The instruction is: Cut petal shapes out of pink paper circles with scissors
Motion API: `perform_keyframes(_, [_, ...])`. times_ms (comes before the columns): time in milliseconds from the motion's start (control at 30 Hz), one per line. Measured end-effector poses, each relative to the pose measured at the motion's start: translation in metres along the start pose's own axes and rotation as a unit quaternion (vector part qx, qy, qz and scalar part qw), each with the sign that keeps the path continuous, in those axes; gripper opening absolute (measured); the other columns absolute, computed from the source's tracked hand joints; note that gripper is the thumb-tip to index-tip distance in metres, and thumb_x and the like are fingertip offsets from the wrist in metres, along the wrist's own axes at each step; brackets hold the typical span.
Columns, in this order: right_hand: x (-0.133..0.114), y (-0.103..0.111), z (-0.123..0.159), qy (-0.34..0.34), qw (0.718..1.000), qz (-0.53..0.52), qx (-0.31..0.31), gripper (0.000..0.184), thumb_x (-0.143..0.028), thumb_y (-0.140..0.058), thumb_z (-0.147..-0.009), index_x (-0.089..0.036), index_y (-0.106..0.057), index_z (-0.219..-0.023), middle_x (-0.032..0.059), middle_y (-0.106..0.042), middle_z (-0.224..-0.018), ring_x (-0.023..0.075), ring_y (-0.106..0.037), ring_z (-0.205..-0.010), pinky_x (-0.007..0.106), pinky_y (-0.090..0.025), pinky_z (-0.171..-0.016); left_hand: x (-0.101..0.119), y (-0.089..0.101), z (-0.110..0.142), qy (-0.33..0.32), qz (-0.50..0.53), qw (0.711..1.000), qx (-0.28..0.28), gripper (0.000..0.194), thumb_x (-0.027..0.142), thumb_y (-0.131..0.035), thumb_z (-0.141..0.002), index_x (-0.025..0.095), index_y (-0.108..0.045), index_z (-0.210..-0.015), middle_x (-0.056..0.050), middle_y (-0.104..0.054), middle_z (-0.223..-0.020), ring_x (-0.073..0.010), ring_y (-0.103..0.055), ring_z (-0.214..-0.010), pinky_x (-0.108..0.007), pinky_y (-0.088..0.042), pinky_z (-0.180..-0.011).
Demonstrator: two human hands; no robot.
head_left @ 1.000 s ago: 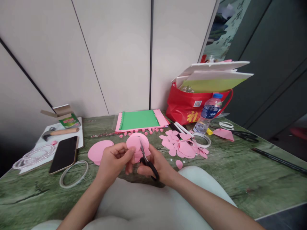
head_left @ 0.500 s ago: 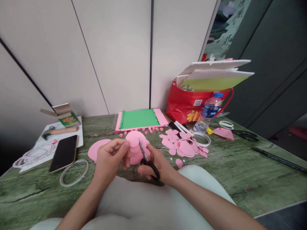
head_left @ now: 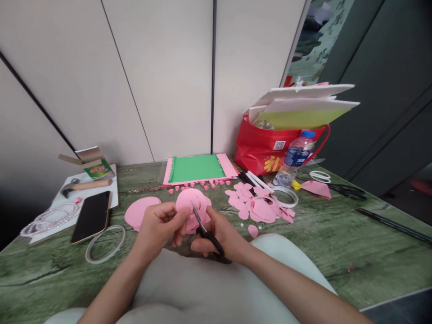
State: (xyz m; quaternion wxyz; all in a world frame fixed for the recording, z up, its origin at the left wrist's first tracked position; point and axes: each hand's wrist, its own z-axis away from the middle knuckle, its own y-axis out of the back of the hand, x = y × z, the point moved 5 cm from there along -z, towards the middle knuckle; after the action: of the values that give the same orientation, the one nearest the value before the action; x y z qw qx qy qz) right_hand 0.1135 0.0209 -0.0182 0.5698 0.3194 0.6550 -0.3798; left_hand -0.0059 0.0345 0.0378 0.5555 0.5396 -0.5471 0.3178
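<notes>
The left hand [head_left: 162, 225] pinches a round pink paper disc [head_left: 184, 198]; the right hand [head_left: 227, 231] is wrapped around black-handled metal scissors [head_left: 213, 241].

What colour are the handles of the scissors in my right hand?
Black; the scissors in your right hand show best in the head view.

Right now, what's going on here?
A person's left hand pinches a round pink paper piece, while the right hand holds black-handled scissors with the blades at the paper. Loose pink cutouts lie heaped to the right, and a green sheet lies beyond the hands, near the wall panels.
</notes>
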Motion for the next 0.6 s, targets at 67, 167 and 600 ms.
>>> perform_keyframes(67, [-0.0022, 0.0002, -0.0003, 0.014, 1.0, -0.016, 0.0, 0.061, -0.033, -0.078, -0.056, -0.021, -0.034, -0.095, -0.0098, -0.049, -0.054, 0.0062, -0.04, -0.043, 0.016, -0.03, -0.039, -0.0025, -0.001, -0.0007, 0.017, -0.002, 1.0, -0.024, 0.029, 0.029, -0.058, -0.074, 0.016, -0.05, -0.05, 0.006, -0.051, -0.037, -0.0049, -0.042, -0.026, -0.014, -0.031, -0.026])
perform_keyframes(167, [-0.0038, 0.0002, -0.0008, 0.027, 0.999, -0.03, -0.006, 0.062, -0.033, -0.081, -0.052, -0.022, -0.034, -0.091, -0.0081, -0.051, -0.061, 0.0067, -0.042, -0.049, 0.017, -0.031, -0.042, -0.0042, -0.0019, -0.0013, 0.033, -0.02, 0.999, -0.038, 0.028, 0.029, -0.058, -0.073, 0.016, -0.049, -0.05, 0.006, -0.05, -0.037, -0.0047, -0.042, -0.026, -0.014, -0.032, -0.027])
perform_keyframes(600, [-0.0021, 0.003, -0.0007, 0.007, 0.999, -0.033, 0.023, 0.07, -0.032, -0.083, -0.047, -0.02, -0.038, -0.099, -0.0106, -0.044, -0.055, 0.0044, -0.034, -0.044, 0.015, -0.026, -0.039, -0.0088, -0.001, -0.0018, 0.039, 0.031, 0.998, -0.048, 0.028, 0.03, -0.059, -0.074, 0.015, -0.051, -0.052, 0.007, -0.049, -0.036, -0.0033, -0.04, -0.025, -0.012, -0.029, -0.026])
